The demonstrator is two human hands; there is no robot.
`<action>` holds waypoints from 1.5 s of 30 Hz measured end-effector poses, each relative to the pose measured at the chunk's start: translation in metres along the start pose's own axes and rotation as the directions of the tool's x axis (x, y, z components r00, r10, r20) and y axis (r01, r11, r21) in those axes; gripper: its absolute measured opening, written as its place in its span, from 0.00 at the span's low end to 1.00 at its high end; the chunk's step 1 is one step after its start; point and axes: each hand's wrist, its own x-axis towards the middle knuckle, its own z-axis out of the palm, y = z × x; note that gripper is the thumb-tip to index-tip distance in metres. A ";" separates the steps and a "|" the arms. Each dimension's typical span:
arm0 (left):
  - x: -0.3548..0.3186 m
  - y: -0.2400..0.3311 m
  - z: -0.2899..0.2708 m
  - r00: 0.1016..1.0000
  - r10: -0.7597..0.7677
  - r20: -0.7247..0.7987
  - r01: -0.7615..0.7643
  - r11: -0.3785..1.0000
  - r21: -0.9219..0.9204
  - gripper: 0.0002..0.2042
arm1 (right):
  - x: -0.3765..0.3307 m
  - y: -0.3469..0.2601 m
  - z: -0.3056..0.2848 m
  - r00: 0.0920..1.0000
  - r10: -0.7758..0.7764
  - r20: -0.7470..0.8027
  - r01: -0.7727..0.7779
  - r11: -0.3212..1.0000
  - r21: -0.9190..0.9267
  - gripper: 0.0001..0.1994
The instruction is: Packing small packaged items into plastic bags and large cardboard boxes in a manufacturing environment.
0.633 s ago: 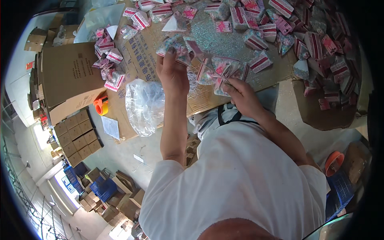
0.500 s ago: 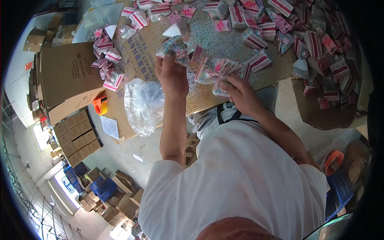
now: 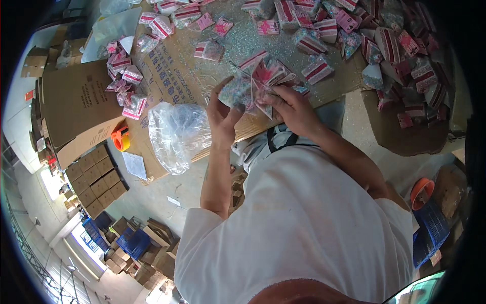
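Note:
My left hand [image 3: 223, 115] is curled around a cake-slice-shaped piece [image 3: 238, 92] with a speckled blue, white and pink surface. Pressed close to that piece is a clear bag [image 3: 271, 76] with pink inside, pinched between the thumb and fingers of my right hand [image 3: 291, 107]. More pink-and-white wedge pieces lie under and beside the bag, partly hidden by it. Beyond my hands, one wedge piece [image 3: 208, 50] rests alone on the cardboard-covered table [image 3: 169, 76]. Another striped wedge [image 3: 318, 69] lies to the right of the bag.
A large pile of bagged wedges [image 3: 390, 48] covers the far right. A smaller heap [image 3: 124, 83] lies at the left by a cardboard box [image 3: 81, 91]. Crumpled clear plastic [image 3: 177, 134] sits left of my forearm, near an orange tape dispenser [image 3: 120, 138]. Glitter is scattered over the cardboard.
My left hand has come down and right with the speckled piece, up against the bag in my right hand. The bag has turned more upright. The view has shifted slightly.

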 end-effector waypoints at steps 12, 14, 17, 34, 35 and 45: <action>0.028 0.001 -0.065 0.943 0.332 -0.035 -0.173 0.574 0.801 0.31 | -0.011 0.030 -0.003 0.951 -0.305 -0.043 0.281 0.917 -0.282 0.11; 0.083 0.021 -0.042 0.851 0.519 0.074 -0.255 0.287 0.923 0.35 | -0.017 0.021 -0.007 0.998 -0.004 -0.063 -0.008 0.982 -0.191 0.10; 0.135 -0.001 -0.055 0.982 0.188 0.025 -0.070 0.239 0.968 0.37 | -0.016 0.019 -0.009 0.997 -0.004 -0.080 -0.014 0.975 -0.224 0.11; 0.134 -0.023 -0.083 0.985 -0.163 0.053 0.168 0.982 -0.087 0.30 | 0.012 0.001 -0.015 0.977 -0.188 -0.100 0.157 0.954 -0.256 0.11; 0.125 -0.020 -0.076 0.969 -0.206 0.139 0.249 0.813 -0.527 0.32 | 0.011 -0.003 -0.016 0.977 -0.185 -0.106 0.153 0.956 -0.250 0.11; 0.057 0.016 -0.045 0.977 -0.038 0.211 0.121 0.910 -0.398 0.36 | 0.004 -0.017 -0.019 0.995 -0.087 0.042 0.095 0.962 -0.255 0.12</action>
